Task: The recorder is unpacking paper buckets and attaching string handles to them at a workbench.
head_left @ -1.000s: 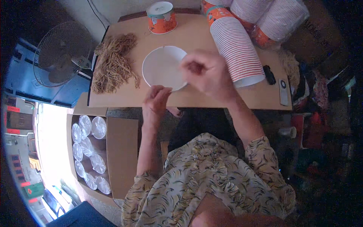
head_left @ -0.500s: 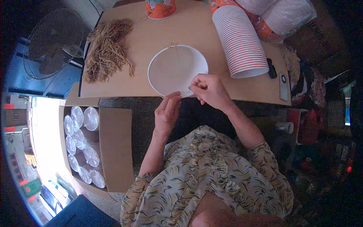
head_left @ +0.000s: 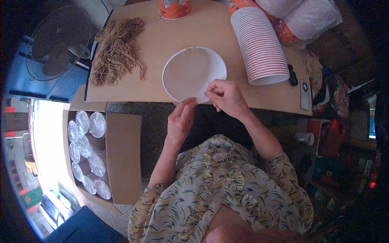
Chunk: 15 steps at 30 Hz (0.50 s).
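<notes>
A round paper bucket [head_left: 184, 73], white inside, stands at the table's near edge with its mouth toward me. A short piece of tan twine [head_left: 190, 48] is looped at its far rim, with loose ends hanging inside. My left hand [head_left: 181, 117] is closed, its thumb and fingers pinching the bucket's near rim. Just to the right, my right hand [head_left: 229, 99] is closed in a pinch at the near right rim. A thin strand seems to show at those fingertips, too small to make out.
Tan twine strands [head_left: 117, 52] lie in a heap at the left. Nested paper buckets [head_left: 261, 48] lie at the right, near a phone [head_left: 304, 95]. An orange bucket [head_left: 175, 9] stands at the back. Below left, a cardboard box [head_left: 125, 158] holds stacks in clear plastic. A fan [head_left: 58, 44] stands beyond.
The whole scene has shifted slightly in the picture as the view moved. Both hands stay pinched at the bucket's near rim, with only slight finger movement.
</notes>
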Each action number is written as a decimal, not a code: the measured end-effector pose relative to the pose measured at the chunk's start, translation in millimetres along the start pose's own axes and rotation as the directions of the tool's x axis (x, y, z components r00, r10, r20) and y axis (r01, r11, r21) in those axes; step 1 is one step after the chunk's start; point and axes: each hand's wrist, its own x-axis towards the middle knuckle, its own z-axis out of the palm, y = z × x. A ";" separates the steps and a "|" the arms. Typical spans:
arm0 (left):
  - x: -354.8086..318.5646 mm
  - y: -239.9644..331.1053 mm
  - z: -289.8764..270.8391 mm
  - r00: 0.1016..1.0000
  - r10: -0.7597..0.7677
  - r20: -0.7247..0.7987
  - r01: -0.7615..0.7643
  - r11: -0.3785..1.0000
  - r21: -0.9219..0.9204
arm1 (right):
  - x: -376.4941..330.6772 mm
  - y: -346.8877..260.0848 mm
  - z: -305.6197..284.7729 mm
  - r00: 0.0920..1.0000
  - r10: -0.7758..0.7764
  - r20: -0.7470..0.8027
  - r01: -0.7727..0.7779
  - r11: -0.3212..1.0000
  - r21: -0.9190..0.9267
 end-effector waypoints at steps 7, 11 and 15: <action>1.2 -1.8 0.6 0.999 0.035 -0.019 -0.035 0.999 -0.001 | -0.3 -2.9 0.3 1.000 -0.003 -0.008 0.002 0.999 -0.048; 1.1 -3.3 1.4 1.000 0.028 -0.015 -0.028 1.000 -0.004 | 2.0 1.1 1.8 1.000 0.006 0.002 -0.005 0.993 -0.117; 8.8 0.8 -1.9 0.998 0.049 0.048 -0.050 0.999 0.018 | 5.1 0.1 -0.1 0.997 -0.080 0.002 0.077 0.949 -0.306</action>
